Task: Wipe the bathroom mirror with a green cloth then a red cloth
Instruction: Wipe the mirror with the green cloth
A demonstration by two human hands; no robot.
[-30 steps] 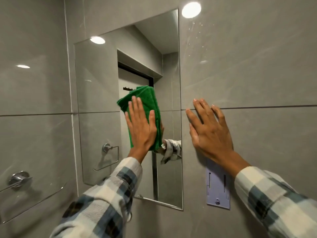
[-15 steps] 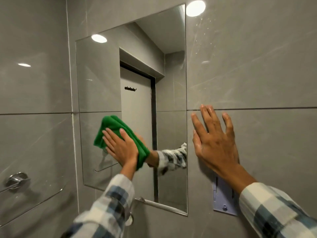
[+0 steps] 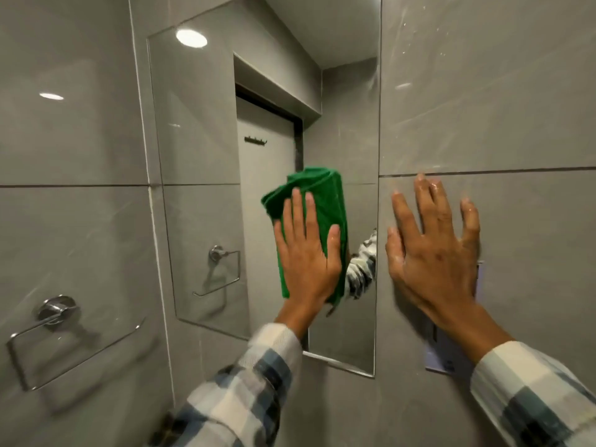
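Note:
A tall frameless mirror [image 3: 200, 156] hangs on the grey tiled wall. My left hand [image 3: 306, 253] lies flat on a folded green cloth [image 3: 325, 201] and presses it against the mirror's lower right part. The cloth sticks out above my fingers. My right hand [image 3: 432, 253] rests flat, fingers spread, on the wall tile just right of the mirror's edge and holds nothing. The fingers look wet. No red cloth is in view.
A chrome towel ring [image 3: 54, 321] is fixed to the wall at lower left, and it shows again as a reflection in the mirror. A pale plate [image 3: 442, 359] sits on the wall under my right wrist. The mirror reflects a door with hooks.
My left hand has slid the green cloth from the mirror's lower left to its lower right. The right hand stays on the wall. The view has moved closer.

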